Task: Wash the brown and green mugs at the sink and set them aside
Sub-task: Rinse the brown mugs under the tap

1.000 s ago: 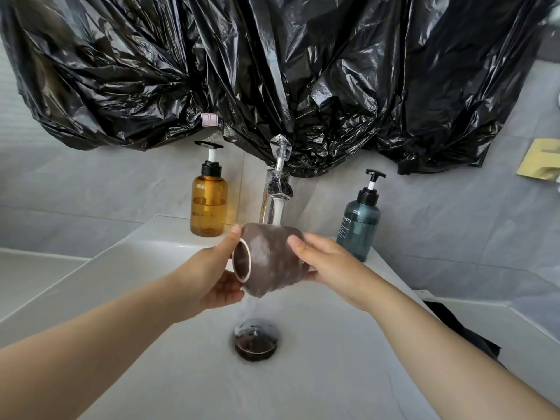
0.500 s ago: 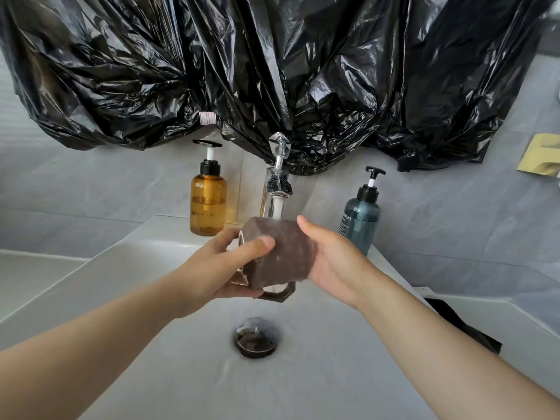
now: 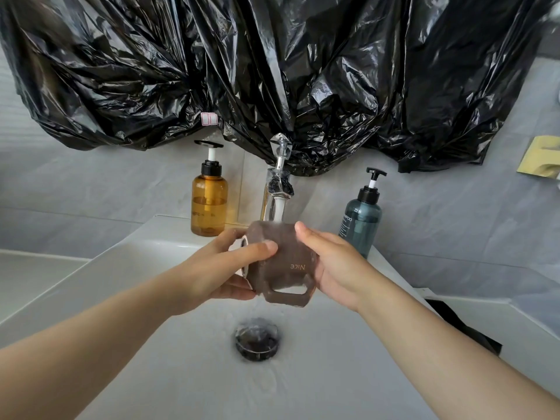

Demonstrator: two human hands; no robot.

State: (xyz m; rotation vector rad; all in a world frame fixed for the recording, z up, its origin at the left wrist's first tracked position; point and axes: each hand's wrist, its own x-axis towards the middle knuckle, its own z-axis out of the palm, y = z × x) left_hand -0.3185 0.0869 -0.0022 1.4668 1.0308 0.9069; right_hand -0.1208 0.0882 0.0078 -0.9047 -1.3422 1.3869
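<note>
The brown mug [image 3: 285, 262] lies on its side under the running tap [image 3: 276, 189], above the white sink [image 3: 151, 344]. Its mouth faces left and its squared handle points down toward me. The word "Nice" shows upside down on its wall. My left hand [image 3: 218, 271] grips the mug at the rim end, thumb across the top. My right hand [image 3: 336, 268] cups the mug's base end, thumb lying along its upper edge. Water runs off the mug toward the drain [image 3: 257, 339]. No green mug is in view.
An amber pump bottle [image 3: 209, 201] stands left of the tap and a teal pump bottle [image 3: 362, 222] right of it, both on the sink's back ledge. Black plastic sheeting [image 3: 272, 71] hangs over the wall above. A dark object [image 3: 463, 325] lies on the counter at right.
The mug has been rolled in my hands: its handle, earlier out of sight, has swung down and now faces me, and the lettering has come into sight. Both hands shifted their hold.
</note>
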